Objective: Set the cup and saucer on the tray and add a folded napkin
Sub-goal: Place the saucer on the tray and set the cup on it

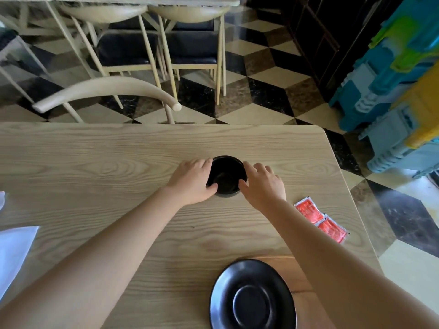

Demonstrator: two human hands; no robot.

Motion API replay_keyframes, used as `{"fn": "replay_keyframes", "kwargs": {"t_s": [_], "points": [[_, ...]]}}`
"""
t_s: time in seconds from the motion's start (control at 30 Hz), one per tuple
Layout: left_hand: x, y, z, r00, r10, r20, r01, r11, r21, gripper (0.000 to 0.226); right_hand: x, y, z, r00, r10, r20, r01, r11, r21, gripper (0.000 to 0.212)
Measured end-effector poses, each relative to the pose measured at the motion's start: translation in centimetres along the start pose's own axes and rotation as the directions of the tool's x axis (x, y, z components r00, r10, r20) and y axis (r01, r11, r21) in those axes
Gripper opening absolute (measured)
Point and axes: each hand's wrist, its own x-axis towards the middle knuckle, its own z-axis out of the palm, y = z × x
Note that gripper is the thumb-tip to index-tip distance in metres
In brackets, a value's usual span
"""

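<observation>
napkin (14, 255) cut by left edge, tray (301, 281) mostly under saucer (253, 298) and forearm, cup (226, 175) sides hidden

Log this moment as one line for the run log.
phase: grasping cup | left hand: on cup | right hand: on cup | saucer: on tray, empty | napkin: left edge, untouched

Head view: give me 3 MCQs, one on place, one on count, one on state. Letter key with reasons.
1. Where is the black round saucer relative to the black cup?
A. nearer the person
B. beyond it
C. under it

2. How many red sachets lie on the light wooden table?
A. one
B. two
C. four

3. What is the cup's state?
A. tipped over
B. stacked on the saucer
C. upright, flanked by the left hand and right hand

Key: 1 A, saucer sits at the near edge. 2 B, a joined pair shows. 3 C, its open mouth faces up between both hands.
</observation>
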Motion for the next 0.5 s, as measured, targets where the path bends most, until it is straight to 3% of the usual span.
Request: {"fn": "replay_keyframes", "kwargs": {"t_s": [0.03, 0.1, 0.17, 0.27, 0.37, 0.43, 0.5], "points": [[-0.6, -0.2, 0.3, 1.0, 0.007, -0.025, -0.008, 0.999, -0.035, 0.064, -0.1, 0.0, -0.1, 1.0, -0.002, 0.012, 0.001, 1.0, 0.014, 0.041], [-1.9, -0.7, 0.9, 0.997, -0.034, -0.063, 0.016, 0.964, -0.267, 0.057, -0.1, 0.1, -0.1, 0.998, 0.016, 0.056, -0.023, 0.993, 0.118, 0.042], [-3.1, -0.9, 1.2, 0.987, -0.157, -0.024, 0.119, 0.832, -0.542, 0.049, 0.1, 0.2, -0.1, 0.984, 0.101, 0.15, -0.147, 0.929, 0.339, 0.044], [-3.8, -0.6, 1.6, 0.938, -0.3, 0.175, 0.32, 0.551, -0.771, 0.027, 0.3, 0.2, 0.1, 0.892, 0.235, 0.386, -0.447, 0.581, 0.68, 0.043], [-3.6, -0.1, 1.9, 0.884, -0.316, 0.343, 0.4, 0.136, -0.906, 0.015, 0.2, 0.2, 0.2, 0.843, 0.189, 0.503, -0.536, 0.368, 0.76, 0.038], [-3.6, 0.3, 2.3, 0.869, -0.346, 0.354, 0.38, 0.008, -0.925, 0.019, 0.1, 0.2, 0.3, 0.839, 0.136, 0.527, -0.543, 0.265, 0.797, 0.036], [-3.8, 0.7, 2.5, 0.866, -0.386, 0.317, 0.34, -0.009, -0.94, 0.02, -0.1, 0.3, 0.5, 0.846, 0.124, 0.519, -0.534, 0.218, 0.817, 0.036]]}}
